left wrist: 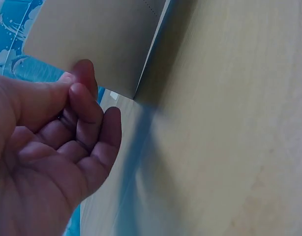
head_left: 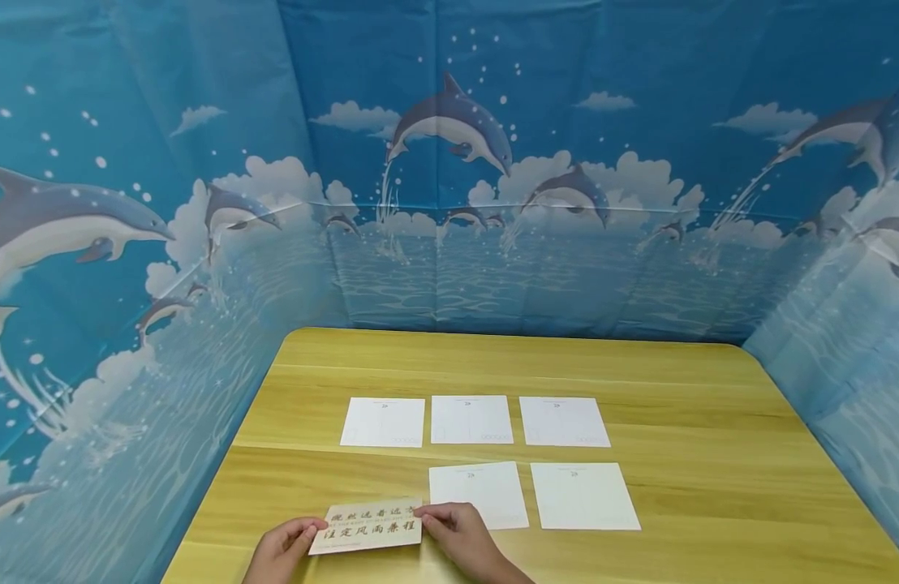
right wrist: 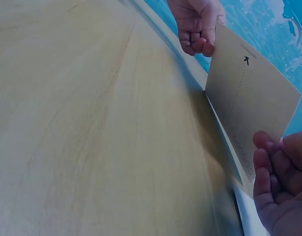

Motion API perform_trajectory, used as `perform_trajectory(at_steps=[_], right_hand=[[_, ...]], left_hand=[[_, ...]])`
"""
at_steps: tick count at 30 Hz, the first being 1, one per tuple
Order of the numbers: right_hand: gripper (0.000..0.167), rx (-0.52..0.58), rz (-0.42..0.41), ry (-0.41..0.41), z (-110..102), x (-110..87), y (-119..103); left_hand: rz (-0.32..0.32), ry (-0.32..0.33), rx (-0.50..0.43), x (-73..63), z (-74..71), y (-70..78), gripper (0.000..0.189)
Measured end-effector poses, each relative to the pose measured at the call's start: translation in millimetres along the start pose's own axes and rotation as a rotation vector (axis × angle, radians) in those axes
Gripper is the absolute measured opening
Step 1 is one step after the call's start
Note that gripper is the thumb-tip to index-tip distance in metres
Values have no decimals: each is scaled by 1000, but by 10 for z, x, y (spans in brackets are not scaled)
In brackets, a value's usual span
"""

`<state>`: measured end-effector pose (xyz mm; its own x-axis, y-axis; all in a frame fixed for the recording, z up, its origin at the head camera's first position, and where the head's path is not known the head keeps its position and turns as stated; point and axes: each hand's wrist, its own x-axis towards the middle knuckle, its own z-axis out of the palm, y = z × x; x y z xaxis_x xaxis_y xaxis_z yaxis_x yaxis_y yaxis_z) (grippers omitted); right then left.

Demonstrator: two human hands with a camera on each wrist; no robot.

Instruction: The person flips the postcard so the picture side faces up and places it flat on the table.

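Observation:
Both hands hold one postcard (head_left: 369, 526) tilted up over the near part of the table. Its side toward the head camera bears two lines of large gold-brown Chinese characters; the underside in the right wrist view is plain, with a dotted line and a small dark mark. My left hand (head_left: 283, 547) pinches the left edge between thumb and fingertip. My right hand (head_left: 464, 535) pinches the right edge in the same way. Just behind the right hand a white card (head_left: 482, 487) lies on the table, partly covered by that hand.
Three white cards, left (head_left: 382, 422), middle (head_left: 471, 419) and right (head_left: 565, 421), lie in a back row. Another white card (head_left: 585, 496) lies at the front right. The wooden table (head_left: 712, 454) is bordered by a dolphin-print curtain (head_left: 449, 268).

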<state>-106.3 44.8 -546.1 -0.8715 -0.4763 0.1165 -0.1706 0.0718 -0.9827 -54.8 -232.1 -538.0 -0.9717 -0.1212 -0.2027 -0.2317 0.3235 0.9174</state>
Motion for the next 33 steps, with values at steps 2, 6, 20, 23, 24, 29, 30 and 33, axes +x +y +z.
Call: perform_trajectory(at_steps=[2,6,20,23,24,29,30,33], right_hand=[[20,-2,12,7,7,-1,-67],[20,6,60,34,35,12,-108],[17,-165,42,63,140,106,4],[17,-206,49,72,147,120,9],[18,-216,51,73,150,125,5],[18,-271,52,77,171,167,-33],[18,-280,51,78,175,177,-40],[17,-308,42,83,192,201,-48]], left_hand=[[-9,-18,6,6,-15,8,26],[0,-27,58,25,-18,33,24],[-2,131,245,76,62,110,14],[-20,134,274,96,72,99,14],[-18,134,288,106,77,93,14],[11,144,368,160,84,78,13],[17,149,381,172,87,80,13],[31,166,406,193,96,90,14]])
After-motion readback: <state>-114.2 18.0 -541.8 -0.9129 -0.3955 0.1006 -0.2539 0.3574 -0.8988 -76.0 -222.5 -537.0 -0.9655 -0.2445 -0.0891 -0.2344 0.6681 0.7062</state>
